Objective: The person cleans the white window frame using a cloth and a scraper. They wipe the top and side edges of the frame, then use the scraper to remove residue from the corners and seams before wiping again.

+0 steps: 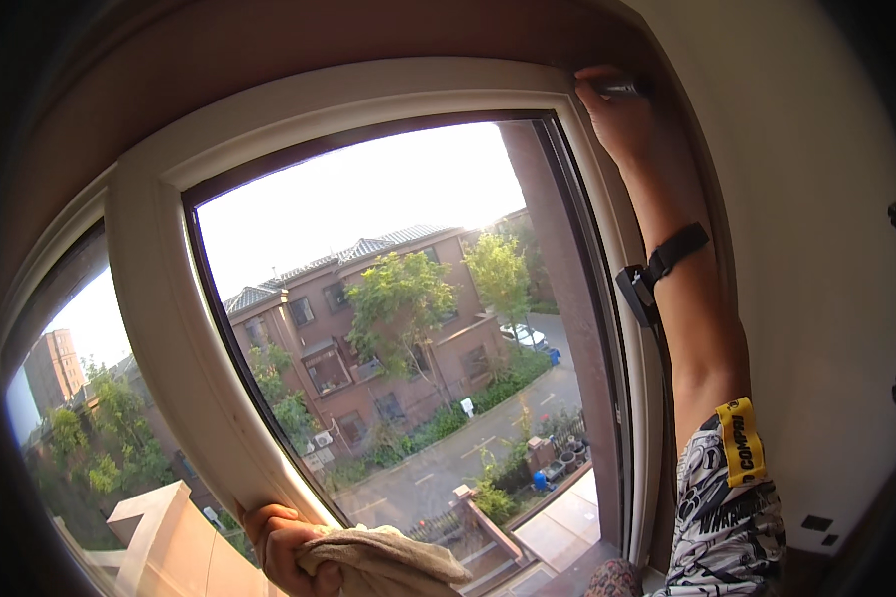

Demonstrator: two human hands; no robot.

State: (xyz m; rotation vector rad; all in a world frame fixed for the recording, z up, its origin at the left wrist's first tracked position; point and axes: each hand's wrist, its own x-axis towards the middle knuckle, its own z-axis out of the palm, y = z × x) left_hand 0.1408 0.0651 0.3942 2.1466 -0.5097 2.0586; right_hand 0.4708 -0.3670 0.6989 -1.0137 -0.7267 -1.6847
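Observation:
A window with a pale frame (145, 224) fills the view before me. At the lower left of the glass, my left hand (287, 548) grips a beige-grey cloth (388, 556), its fingers resting against the upright between the two panes. My right arm reaches up along the right side of the window. Near the upper right corner of the frame, my right hand (612, 112) is curled around a small dark object (618, 88), whose kind I cannot tell. A black strap (676, 250) with a small black device (637, 295) is around the right forearm.
A second pane (82, 373) lies at the left. The dark brown window recess (418, 33) surrounds the frame, and a pale wall (806, 261) stands to the right. Outside are a brown building (388, 321), trees and a road. Patterned fabric (614, 578) shows at the bottom edge.

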